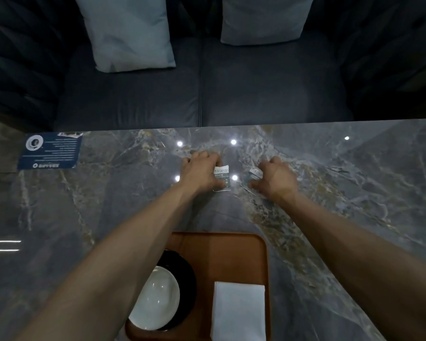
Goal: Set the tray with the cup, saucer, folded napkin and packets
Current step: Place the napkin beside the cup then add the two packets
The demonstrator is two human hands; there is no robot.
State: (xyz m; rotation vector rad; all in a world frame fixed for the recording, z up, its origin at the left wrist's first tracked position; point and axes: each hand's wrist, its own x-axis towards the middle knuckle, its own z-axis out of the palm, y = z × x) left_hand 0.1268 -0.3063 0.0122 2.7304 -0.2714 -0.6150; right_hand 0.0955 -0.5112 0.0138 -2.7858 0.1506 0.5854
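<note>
Low in the frame, my tray (261,244) already holds cup (155,297), saucer (187,279) and napkin (239,311). At centre, on the bench (342,193), my left hand (202,173) and right hand (275,179) each pinch a packet (222,177), (252,175) in curled fingers: light, thin, slippery, best gripped by the edges.

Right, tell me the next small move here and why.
Probably lift both packets and bring them back to the tray: the left hand and right hand each pinch a packet on the table, while cup, saucer and napkin already sit there.
</note>
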